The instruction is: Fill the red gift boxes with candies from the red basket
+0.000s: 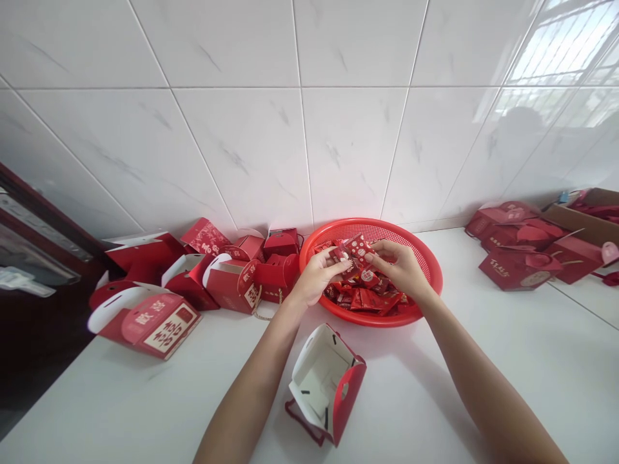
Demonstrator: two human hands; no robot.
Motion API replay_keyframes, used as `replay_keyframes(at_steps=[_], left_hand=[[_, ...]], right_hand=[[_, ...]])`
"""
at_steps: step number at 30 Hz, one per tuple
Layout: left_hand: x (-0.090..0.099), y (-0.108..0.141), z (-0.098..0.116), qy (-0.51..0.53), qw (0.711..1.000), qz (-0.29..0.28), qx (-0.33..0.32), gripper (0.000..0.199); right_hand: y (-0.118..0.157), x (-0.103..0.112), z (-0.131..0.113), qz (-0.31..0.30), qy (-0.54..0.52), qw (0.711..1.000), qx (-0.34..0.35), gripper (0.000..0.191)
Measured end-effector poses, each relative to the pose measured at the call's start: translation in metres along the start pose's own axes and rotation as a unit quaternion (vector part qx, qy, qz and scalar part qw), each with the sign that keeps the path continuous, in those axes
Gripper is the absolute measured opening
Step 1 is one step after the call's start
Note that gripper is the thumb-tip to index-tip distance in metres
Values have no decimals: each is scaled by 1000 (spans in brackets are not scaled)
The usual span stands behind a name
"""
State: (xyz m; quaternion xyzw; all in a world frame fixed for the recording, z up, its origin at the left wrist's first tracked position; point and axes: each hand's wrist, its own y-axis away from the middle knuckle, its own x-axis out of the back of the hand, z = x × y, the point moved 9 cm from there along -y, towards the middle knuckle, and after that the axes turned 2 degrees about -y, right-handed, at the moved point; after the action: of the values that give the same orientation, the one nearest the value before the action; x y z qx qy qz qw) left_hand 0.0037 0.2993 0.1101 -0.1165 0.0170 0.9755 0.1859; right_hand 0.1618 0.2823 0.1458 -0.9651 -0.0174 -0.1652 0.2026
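Note:
Over the red plastic basket [430, 270] both of my hands are raised close together. My left hand [313, 277] pinches a small red wrapped packet [339, 255] between thumb and fingers. In my right hand [402, 269] is another red packet [356, 250] with a white pattern, and the two packets overlap or touch. Beneath them lies a heap of red wrapped packets [372, 299]; what is inside the wrappers does not show. Nearer to me, between my forearms, stands an open red gift box [349, 396] with a white inside and a red cord handle. Its visible inside holds no packets.
Several red gift boxes [167, 328], some open, crowd the left side by the tiled wall [242, 148]. More red boxes [520, 267] are stacked at the right, beside a brown cardboard box [570, 216]. Everything rests on a white tabletop [217, 399].

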Motion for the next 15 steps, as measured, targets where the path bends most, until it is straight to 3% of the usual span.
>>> replay_keyframes(at_steps=[15], left_hand=[[0,2,1,31,999,7,9,36]], right_hand=[[2,0,-8,1,-7,1000,12,28]])
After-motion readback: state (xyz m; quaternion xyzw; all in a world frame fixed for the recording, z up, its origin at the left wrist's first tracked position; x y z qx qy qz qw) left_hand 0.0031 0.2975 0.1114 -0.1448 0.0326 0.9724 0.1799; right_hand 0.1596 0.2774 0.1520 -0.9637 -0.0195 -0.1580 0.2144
